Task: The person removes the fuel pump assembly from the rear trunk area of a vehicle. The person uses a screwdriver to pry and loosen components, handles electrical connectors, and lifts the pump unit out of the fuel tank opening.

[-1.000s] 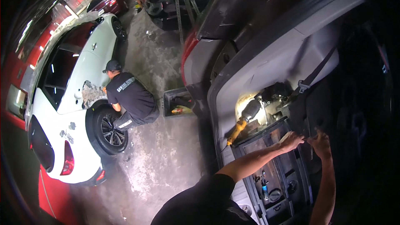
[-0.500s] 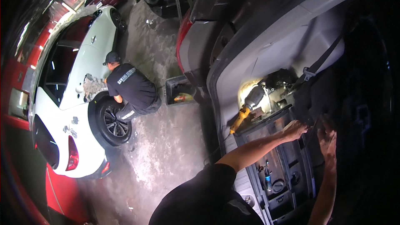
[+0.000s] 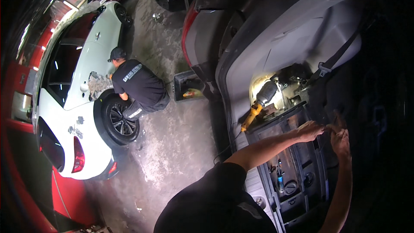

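Inside the open rear of a car, my two hands meet over the cargo area. My left hand (image 3: 311, 131) is closed, its fingertips pinched together close to the right hand. My right hand (image 3: 340, 140) has its fingers bent inward against the left fingertips. Whatever lies between them is too small and dark to make out. Past the left hand, a corded tool with a yellow handle (image 3: 251, 118) and a dark round head leans by a brightly lit opening in the side trim. Below my left forearm, a blue-handled tool (image 3: 280, 184) lies in the cargo floor tray (image 3: 297, 205).
A seat belt buckle (image 3: 323, 69) hangs along the grey side trim (image 3: 289, 43). To the left, a person (image 3: 140, 86) in dark clothes crouches at a white car (image 3: 86, 121) with a patched panel. A black bin (image 3: 188, 87) stands on the concrete floor (image 3: 168, 159).
My hands have come together; the gap between their fingertips has closed. The right fingers, stretched out before, are now bent. The whole view has shifted slightly.
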`<state>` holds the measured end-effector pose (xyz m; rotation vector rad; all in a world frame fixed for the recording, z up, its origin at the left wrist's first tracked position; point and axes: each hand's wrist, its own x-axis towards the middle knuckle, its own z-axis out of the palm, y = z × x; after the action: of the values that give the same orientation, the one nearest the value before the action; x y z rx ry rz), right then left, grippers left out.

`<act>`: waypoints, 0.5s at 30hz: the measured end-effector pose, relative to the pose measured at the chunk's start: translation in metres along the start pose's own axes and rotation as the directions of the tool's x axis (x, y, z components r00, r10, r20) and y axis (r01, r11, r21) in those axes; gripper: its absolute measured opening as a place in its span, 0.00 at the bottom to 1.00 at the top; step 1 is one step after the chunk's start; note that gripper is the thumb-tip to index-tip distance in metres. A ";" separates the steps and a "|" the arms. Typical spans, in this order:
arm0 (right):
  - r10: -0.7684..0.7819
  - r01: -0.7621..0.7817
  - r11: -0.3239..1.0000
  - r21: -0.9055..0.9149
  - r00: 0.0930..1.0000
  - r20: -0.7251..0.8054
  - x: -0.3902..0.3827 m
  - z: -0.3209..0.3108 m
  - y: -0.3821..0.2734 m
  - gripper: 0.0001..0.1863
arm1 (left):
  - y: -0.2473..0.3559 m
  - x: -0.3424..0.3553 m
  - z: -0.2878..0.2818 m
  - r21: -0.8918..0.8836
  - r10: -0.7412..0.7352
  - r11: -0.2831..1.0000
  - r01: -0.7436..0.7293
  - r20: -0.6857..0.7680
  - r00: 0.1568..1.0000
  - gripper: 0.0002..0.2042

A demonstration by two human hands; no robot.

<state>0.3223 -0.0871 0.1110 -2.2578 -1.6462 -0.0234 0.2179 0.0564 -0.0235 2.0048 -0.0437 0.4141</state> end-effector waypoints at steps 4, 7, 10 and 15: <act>0.343 -0.341 0.933 0.116 0.939 0.010 0.019 -0.014 -0.025 0.27 | -0.026 0.006 0.018 0.104 0.223 0.970 -0.218 -0.037 0.974 0.08; 0.418 -0.485 0.862 0.145 0.844 0.335 0.048 -0.034 -0.049 0.28 | -0.019 0.013 0.026 -0.208 -0.026 0.978 0.026 0.003 1.000 0.09; 0.213 -0.182 0.970 -0.160 0.955 0.208 0.028 -0.010 -0.029 0.20 | 0.008 0.023 0.001 -0.119 -0.159 0.979 0.166 0.062 0.985 0.14; 0.468 -0.423 0.884 -0.200 0.783 0.410 0.040 -0.011 -0.052 0.20 | -0.027 0.028 -0.029 0.099 0.072 0.991 -0.094 0.204 0.976 0.08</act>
<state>0.2896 -0.0395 0.1438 -2.8334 -1.2577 0.5924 0.2420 0.0978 -0.0265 2.1517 -0.2356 0.2709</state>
